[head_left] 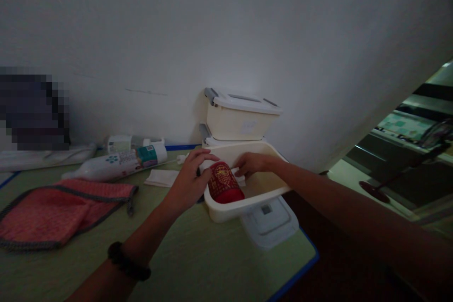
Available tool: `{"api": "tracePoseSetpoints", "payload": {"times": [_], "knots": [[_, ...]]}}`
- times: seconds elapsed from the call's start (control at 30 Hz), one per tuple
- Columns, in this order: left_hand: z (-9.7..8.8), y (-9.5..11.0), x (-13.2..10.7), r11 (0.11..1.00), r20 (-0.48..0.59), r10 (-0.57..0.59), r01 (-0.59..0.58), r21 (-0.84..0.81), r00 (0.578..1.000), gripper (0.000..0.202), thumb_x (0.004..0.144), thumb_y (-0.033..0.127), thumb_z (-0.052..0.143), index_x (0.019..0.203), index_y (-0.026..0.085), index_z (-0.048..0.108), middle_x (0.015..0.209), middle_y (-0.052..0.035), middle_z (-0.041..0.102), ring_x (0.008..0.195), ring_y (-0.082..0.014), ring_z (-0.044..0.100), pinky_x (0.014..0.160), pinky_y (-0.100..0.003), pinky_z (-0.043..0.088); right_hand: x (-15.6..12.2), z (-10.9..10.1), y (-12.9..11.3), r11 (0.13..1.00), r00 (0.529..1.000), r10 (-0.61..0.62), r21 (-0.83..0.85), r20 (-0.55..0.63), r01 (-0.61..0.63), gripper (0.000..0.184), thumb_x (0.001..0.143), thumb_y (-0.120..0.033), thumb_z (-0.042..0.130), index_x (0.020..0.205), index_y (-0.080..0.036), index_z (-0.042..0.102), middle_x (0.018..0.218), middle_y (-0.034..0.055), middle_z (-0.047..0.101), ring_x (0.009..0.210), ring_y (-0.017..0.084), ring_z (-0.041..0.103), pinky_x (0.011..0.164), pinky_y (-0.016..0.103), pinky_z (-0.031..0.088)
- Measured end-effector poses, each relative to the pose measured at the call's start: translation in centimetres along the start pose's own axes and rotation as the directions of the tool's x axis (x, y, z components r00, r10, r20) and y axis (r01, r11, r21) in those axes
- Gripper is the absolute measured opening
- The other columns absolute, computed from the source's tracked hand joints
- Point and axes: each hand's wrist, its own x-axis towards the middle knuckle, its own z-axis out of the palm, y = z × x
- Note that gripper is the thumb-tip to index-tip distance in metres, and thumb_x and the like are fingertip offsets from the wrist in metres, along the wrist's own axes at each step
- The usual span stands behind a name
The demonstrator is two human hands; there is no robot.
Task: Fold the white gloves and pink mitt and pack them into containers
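A cream plastic storage box (228, 211) stands without its lid near the table's right edge. Inside its left end lies a red cylindrical can (225, 184) with gold patterning, tilted. My left hand (191, 177) reaches over the box's left rim. Its thumb and fingers are apart, with the thumb against or very close to the can's side. My right hand (253, 164) is inside the box, right of the can. Its fingers are bent together at a small white piece of paper or cloth (240, 179); their tips are partly hidden.
Behind stands a lidded cream box (237, 120) against the wall. A white lid (271, 224) lies under the open box's front. Leftward are a white bottle (113, 163), a red cloth (53, 212) and a folded white cloth or paper (161, 178). The table's blue edge (297, 276) is at right.
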Motion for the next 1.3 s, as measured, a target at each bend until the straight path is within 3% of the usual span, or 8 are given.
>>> {"api": "tracePoseSetpoints", "payload": {"times": [0.13, 0.3, 0.53, 0.7, 0.83, 1.0, 1.1, 1.3], "knots": [[0.0, 0.0, 0.0, 1.000, 0.006, 0.000, 0.000, 0.007, 1.000, 0.025, 0.074, 0.014, 0.042, 0.091, 0.018, 0.060, 0.113, -0.0103, 0.049, 0.116, -0.0227, 0.043, 0.104, -0.045, 0.026, 0.7, 0.1, -0.2, 0.980, 0.991, 0.125, -0.147, -0.056, -0.132, 0.019, 0.066, -0.026, 0.070, 0.076, -0.010, 0.068, 0.056, 0.0004, 0.062, 0.055, 0.011, 0.057, 0.060, 0.024, 0.049], [0.0, 0.0, 0.0, 1.000, 0.018, -0.024, 0.024, 0.011, 1.000, 0.025, 0.074, 0.014, 0.041, 0.087, 0.017, 0.063, 0.113, -0.0102, 0.049, 0.114, -0.0217, 0.044, 0.104, -0.044, 0.027, 1.7, 0.9, -0.8, 0.897, 0.940, 0.323, -0.279, -0.114, -0.342, 0.032, 0.073, -0.036, 0.063, 0.065, -0.005, 0.064, 0.048, 0.0070, 0.059, 0.062, 0.021, 0.063, 0.063, 0.036, 0.052], [0.0, -0.1, 0.1, 1.000, 0.017, -0.008, 0.007, 0.020, 1.000, 0.024, 0.075, 0.013, 0.041, 0.083, 0.020, 0.063, 0.109, -0.0073, 0.051, 0.112, -0.0210, 0.046, 0.102, -0.044, 0.029, 1.1, 1.0, -1.4, 0.910, 0.942, 0.324, -0.244, -0.084, -0.335, 0.020, 0.074, -0.026, 0.063, 0.063, -0.010, 0.062, 0.054, 0.0035, 0.062, 0.062, 0.015, 0.063, 0.064, 0.025, 0.051], [0.0, -0.1, 0.1, 1.000, 0.031, -0.014, 0.014, 0.023, 0.999, 0.024, 0.076, 0.013, 0.041, 0.083, 0.018, 0.064, 0.111, -0.0082, 0.050, 0.111, -0.0210, 0.046, 0.102, -0.045, 0.029, 0.5, 0.9, -1.6, 0.893, 0.926, 0.368, -0.243, -0.088, -0.378, 0.021, 0.080, -0.025, 0.059, 0.087, -0.006, 0.062, 0.080, 0.0095, 0.066, 0.074, 0.016, 0.063, 0.067, 0.028, 0.051], [0.0, -0.2, 0.1, 1.000, 0.025, -0.010, 0.010, 0.024, 1.000, 0.024, 0.077, 0.014, 0.041, 0.082, 0.019, 0.064, 0.110, -0.0076, 0.050, 0.111, -0.0201, 0.046, 0.102, -0.044, 0.029, 0.7, 1.1, -1.4, 0.867, 0.910, 0.409, -0.281, -0.071, -0.412, 0.030, 0.086, -0.030, 0.051, 0.112, -0.015, 0.052, 0.110, 0.0075, 0.056, 0.091, 0.018, 0.058, 0.076, 0.038, 0.050], [0.1, -0.3, 0.1, 1.000, 0.015, 0.003, -0.003, 0.016, 1.000, 0.023, 0.076, 0.014, 0.042, 0.082, 0.020, 0.063, 0.109, -0.0068, 0.051, 0.111, -0.0197, 0.046, 0.102, -0.043, 0.030, 0.9, 1.3, -1.6, 0.835, 0.914, 0.378, -0.371, -0.150, -0.406, 0.034, 0.081, -0.037, 0.056, 0.087, -0.005, 0.064, 0.082, 0.0128, 0.066, 0.073, 0.019, 0.064, 0.063, 0.030, 0.051], [0.1, -0.5, 0.0, 1.000, 0.000, 0.017, -0.017, 0.012, 1.000, 0.021, 0.076, 0.014, 0.043, 0.083, 0.020, 0.062, 0.108, -0.0061, 0.052, 0.110, -0.0199, 0.047, 0.102, -0.044, 0.030, 0.5, 1.1, -1.8, 0.806, 0.922, 0.311, -0.449, -0.231, -0.385, 0.035, 0.076, -0.041, 0.060, 0.075, -0.006, 0.067, 0.073, 0.0136, 0.068, 0.067, 0.020, 0.065, 0.060, 0.030, 0.050], [0.5, -0.7, -0.3, 0.996, -0.086, 0.078, -0.074, 0.053, 0.993, 0.020, 0.081, 0.017, 0.040, 0.091, 0.018, 0.058, 0.113, -0.0094, 0.050, 0.112, -0.0207, 0.045, 0.100, -0.043, 0.031, -2.6, 0.8, -2.7, 0.712, 0.871, 0.064, -0.589, -0.488, -0.382, 0.029, 0.072, -0.033, 0.063, 0.090, -0.010, 0.068, 0.098, 0.0190, 0.067, 0.094, 0.029, 0.061, 0.076, 0.036, 0.046]]}}
